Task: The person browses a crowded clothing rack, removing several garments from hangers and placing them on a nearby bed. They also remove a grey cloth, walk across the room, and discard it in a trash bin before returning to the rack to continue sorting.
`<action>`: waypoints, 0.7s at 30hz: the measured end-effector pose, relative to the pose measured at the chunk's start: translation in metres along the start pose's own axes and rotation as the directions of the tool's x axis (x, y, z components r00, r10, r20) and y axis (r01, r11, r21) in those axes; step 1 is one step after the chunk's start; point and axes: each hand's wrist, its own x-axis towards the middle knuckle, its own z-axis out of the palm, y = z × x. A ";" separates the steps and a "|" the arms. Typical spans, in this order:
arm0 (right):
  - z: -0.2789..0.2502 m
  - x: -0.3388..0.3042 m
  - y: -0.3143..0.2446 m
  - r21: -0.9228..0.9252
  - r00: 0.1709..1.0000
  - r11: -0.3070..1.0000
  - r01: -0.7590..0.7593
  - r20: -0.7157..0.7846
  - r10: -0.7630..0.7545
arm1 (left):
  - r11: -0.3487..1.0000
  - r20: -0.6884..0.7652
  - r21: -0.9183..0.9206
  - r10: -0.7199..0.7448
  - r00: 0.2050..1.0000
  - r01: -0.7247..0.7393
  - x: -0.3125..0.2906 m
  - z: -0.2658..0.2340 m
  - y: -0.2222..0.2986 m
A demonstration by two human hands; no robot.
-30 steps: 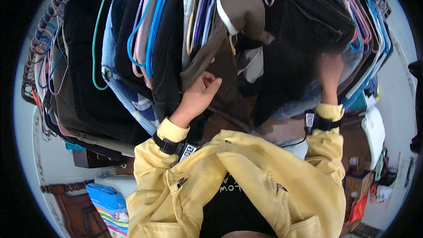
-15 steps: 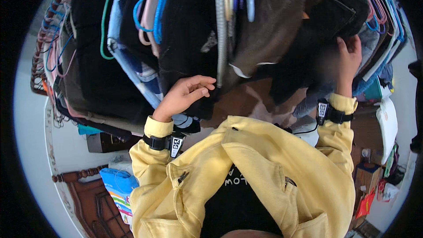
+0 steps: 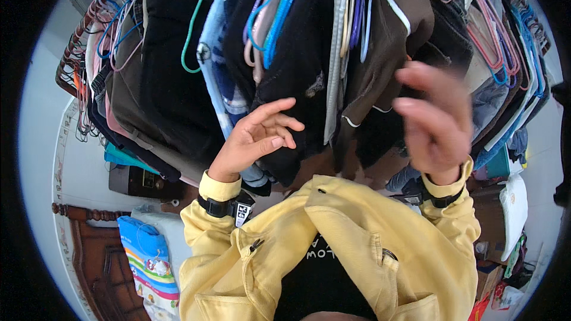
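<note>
A packed row of hanging clothes spans the view in front of me. My left hand (image 3: 259, 137) is raised before a black garment (image 3: 300, 92), its fingers spread and curved with nothing in them. My right hand (image 3: 439, 120), smeared by motion, has its fingers apart beside a brown garment with white trim (image 3: 380, 41). Whether it touches the cloth I cannot tell. A grey strip-like edge (image 3: 334, 77) hangs between the two hands. Left of it are blue hangers (image 3: 286, 15) and a light-blue patterned garment (image 3: 213, 53). Behind my right hand hangs more dark clothing.
Pink hangers (image 3: 485, 38) crowd the rack's right side, and a green hanger (image 3: 191, 41) hangs at the left. Below left are a carved wooden panel (image 3: 98, 255) and a blue striped package (image 3: 146, 249). A white bag (image 3: 513, 214) is at the right.
My right hand has come away from the black cloth at the right, moving inward and closer to me. My left hand's fingers have spread more. The clothes sit further right in the view.
</note>
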 end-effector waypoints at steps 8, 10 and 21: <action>0.107 0.042 -0.023 0.127 0.984 0.992 -0.019 0.180 -0.004 | 0.997 0.091 -0.080 0.012 0.996 -0.005 0.019 -0.005 0.045; 0.129 0.045 -0.030 0.056 0.990 0.997 -0.051 0.131 0.044 | 0.990 0.092 0.130 -0.070 0.993 0.058 0.017 -0.018 0.054; 0.166 0.035 -0.063 -0.342 0.945 0.882 -0.325 -0.077 0.319 | 0.752 0.118 0.637 0.122 0.985 -0.170 0.026 -0.086 0.065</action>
